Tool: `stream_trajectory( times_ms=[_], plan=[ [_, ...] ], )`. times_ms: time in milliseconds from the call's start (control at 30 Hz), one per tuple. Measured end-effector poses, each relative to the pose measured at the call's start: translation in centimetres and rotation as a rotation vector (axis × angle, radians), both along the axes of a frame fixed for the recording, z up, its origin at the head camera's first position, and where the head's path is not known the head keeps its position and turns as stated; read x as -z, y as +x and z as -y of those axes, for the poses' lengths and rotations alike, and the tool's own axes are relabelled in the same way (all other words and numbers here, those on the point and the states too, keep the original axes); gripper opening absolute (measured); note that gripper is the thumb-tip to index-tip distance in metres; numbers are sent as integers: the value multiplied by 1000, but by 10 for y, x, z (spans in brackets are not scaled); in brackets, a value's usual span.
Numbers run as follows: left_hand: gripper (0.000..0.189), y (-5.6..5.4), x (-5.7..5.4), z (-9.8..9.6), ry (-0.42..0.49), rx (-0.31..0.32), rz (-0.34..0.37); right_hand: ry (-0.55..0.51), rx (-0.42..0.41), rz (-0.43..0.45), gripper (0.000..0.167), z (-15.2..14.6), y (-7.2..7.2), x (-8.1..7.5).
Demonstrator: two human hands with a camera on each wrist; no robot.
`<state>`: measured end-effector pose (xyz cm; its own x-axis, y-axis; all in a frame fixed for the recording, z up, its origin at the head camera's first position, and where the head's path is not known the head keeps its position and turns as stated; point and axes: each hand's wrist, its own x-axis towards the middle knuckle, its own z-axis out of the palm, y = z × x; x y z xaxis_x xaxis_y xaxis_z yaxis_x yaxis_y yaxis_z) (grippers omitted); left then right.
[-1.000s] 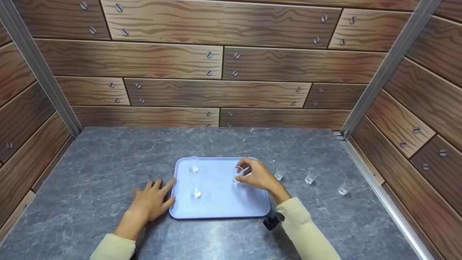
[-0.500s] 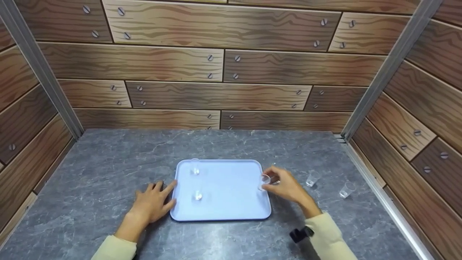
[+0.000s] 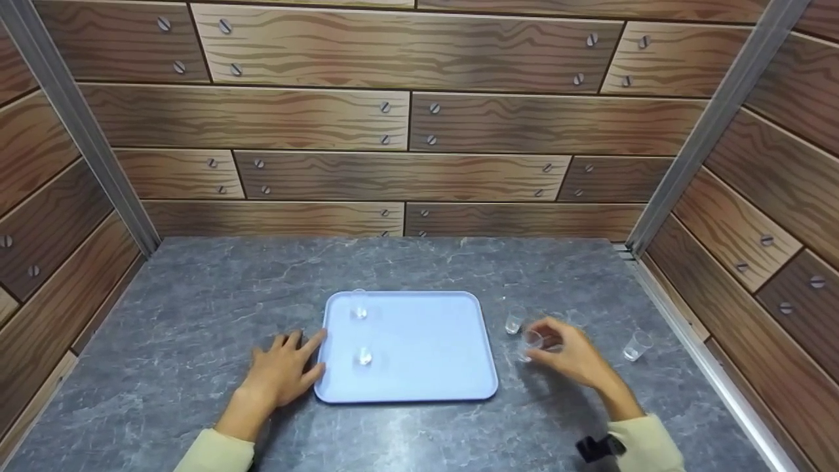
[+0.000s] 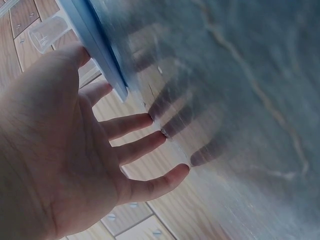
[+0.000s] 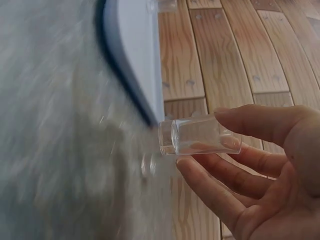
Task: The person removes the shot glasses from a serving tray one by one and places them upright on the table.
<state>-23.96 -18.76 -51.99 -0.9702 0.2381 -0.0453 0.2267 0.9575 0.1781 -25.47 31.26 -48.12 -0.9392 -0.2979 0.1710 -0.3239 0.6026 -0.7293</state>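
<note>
In the head view, the right hand [image 3: 569,354] pinches a glass, the held glass [image 3: 529,347], between thumb and fingers, just off the right side of the blue tray [image 3: 426,341]. Right behind it the near glass [image 3: 514,322] stands on the grey table [image 3: 406,262]; the faint glass [image 3: 577,319] shows beyond the knuckles, and the far glass [image 3: 638,346] stands off to the right. On the tray's left part are the back glass [image 3: 359,308] and the front glass [image 3: 364,356]. The left hand [image 3: 282,373] is spread at the tray's left edge, gripping nothing.

In the left wrist view, the fingers of that hand are apart and loosely straight, with the thumb touching the tray's rim and other fingertips down at the table; it seems to steady the tray.

In the right wrist view, the held glass has its base toward the table, thumb on one side and fingers on the other. Whether the base touches the table I cannot tell. The step in hand looks like shifting single glasses beside the tray; the next move, as I judge it, calls for keeping the glass upright, clear of its neighbours, and loosening the pinch only once its base sits flat
</note>
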Motion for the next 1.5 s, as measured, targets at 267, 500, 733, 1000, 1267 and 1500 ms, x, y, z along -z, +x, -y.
stream_trajectory(
  times_ms=[267, 500, 733, 1000, 1267, 1500],
  plan=[
    [60, 0, 1, 0, -5, -5, -3, 37, 72, 22, 37, -35, 12, 6],
    [59, 2, 1, -1, 11, 2, -18, 61, 201, 43, 36, -59, 20, 11],
    [59, 3, 0, -2, 17, -3, -17, 100, 272, 26, 37, -79, 23, 16],
    [59, 2, 1, -3, 4, -9, -22, 131, 331, 52, 40, -96, 21, 21],
    [59, 2, 2, -3, 9, -16, -24, 146, 349, 26, 39, -103, 22, 23],
    [59, 2, 0, -4, 13, -14, -15, 179, 331, 0, 41, -101, 25, 14]
  ],
)
